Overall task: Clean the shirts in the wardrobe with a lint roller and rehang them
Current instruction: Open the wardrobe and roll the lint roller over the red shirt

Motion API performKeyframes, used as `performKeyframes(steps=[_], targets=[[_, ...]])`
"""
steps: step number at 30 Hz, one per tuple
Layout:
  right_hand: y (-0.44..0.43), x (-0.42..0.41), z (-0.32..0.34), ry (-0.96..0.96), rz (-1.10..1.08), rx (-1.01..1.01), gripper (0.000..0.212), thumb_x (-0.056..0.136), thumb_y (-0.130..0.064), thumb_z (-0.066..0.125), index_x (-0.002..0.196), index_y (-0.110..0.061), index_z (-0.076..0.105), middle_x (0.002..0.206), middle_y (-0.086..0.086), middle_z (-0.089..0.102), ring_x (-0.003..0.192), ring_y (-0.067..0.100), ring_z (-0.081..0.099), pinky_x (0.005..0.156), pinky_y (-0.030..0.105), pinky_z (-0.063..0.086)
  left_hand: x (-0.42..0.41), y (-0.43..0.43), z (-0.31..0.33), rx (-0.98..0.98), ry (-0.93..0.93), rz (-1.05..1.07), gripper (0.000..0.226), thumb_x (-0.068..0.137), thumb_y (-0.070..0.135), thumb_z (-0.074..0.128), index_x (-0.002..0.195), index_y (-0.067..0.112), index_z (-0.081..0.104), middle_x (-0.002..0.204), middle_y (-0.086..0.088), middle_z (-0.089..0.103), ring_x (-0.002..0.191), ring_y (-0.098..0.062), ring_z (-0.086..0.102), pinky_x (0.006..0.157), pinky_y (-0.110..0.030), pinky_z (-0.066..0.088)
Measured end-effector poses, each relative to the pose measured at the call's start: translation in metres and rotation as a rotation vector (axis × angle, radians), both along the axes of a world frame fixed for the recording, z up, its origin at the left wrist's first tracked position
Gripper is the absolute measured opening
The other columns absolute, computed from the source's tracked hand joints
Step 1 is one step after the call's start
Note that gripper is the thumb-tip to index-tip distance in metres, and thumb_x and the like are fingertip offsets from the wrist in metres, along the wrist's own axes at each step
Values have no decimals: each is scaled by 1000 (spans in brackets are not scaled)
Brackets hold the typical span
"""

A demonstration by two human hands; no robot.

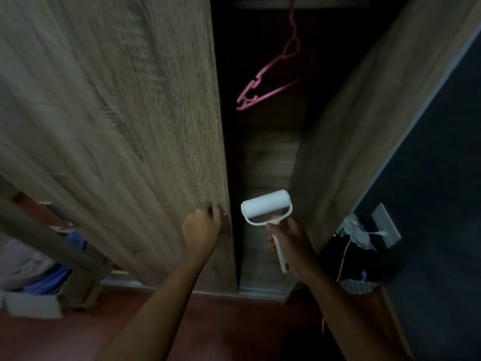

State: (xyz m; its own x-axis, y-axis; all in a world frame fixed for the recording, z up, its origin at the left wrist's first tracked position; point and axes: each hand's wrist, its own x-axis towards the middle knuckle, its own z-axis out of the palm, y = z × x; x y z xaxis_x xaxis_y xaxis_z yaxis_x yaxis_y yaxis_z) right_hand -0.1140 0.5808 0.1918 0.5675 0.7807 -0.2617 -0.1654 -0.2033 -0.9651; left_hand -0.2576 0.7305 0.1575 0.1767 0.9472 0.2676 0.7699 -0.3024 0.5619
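While left hand (201, 226) grips door (130, 113), right hand (286, 241) (fingers (272, 242) curled) holds lint roller (265, 205).

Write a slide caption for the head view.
Left hand grips the wardrobe door, right hand holds a lint roller, pink hangers hang inside.

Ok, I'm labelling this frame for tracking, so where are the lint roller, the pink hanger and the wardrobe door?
lint roller (265, 203), head view, on the white roll.
pink hanger (268, 94), head view, on its lower bar.
wardrobe door (130, 126), head view, on the wood-grain panel.
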Motion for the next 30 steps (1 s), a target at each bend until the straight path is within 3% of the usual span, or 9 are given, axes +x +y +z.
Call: performKeyframes(steps=[2,3,5,9,14,17,24,26,30], targets=[[18,-17,2,-21,14,22,13,91,-5,63,102,-10,61,64,-2,62,54,9,54,50,21,46,-21,12,25,185,-164,-13,25,96,36,59,106,13,65,98,-11,65,94,-26,58,76,-40,51],[28,-26,3,-41,22,28,14,90,-3,63,102,-11,61,63,-3,62,52,9,54,50,22,46,-31,20,39,260,-220,-14,31,95,36,62,115,13,61,107,-11,60,100,-25,55,82,-40,50],[45,-44,5,-80,32,36,17,90,-3,63,104,-12,60,66,0,63,51,8,54,52,25,47,-45,38,66,360,-276,12,52,92,41,66,132,11,52,126,-15,52,116,-27,51,94,-38,47],[79,-81,14,-112,54,75,19,91,-6,63,104,-20,62,71,-3,66,56,10,56,57,29,48,-66,78,108,435,-290,25,93,85,59,69,153,9,30,154,-24,28,142,-37,30,114,-51,34],[113,-118,22,-93,49,115,17,94,-7,61,105,-19,61,71,1,63,59,10,56,57,25,48,-98,115,110,505,-177,45,102,81,58,71,156,9,24,158,-27,19,143,-45,23,115,-62,26],[132,-134,23,-100,32,117,15,93,-5,61,107,-11,61,68,0,62,56,9,55,54,22,47,-116,129,109,499,-191,44,100,81,49,73,157,8,22,159,-27,17,144,-45,20,116,-61,23],[168,-161,24,-130,38,108,13,92,-5,63,101,-14,61,71,-2,66,55,2,59,52,18,48,-157,162,109,499,-216,56,99,82,45,73,156,5,22,158,-29,16,144,-45,18,117,-60,21],[176,-168,23,-158,56,87,10,92,-6,62,99,-12,60,69,-3,64,52,4,57,52,20,47,-168,170,109,483,-214,58,100,82,46,73,157,6,20,159,-27,14,145,-44,17,117,-61,23],[191,-181,22,-190,83,49,14,89,-13,64,103,-12,63,78,-5,65,63,7,57,65,29,44,-185,183,109,485,-215,80,99,83,48,71,157,5,20,159,-27,15,145,-44,17,115,-62,27]])
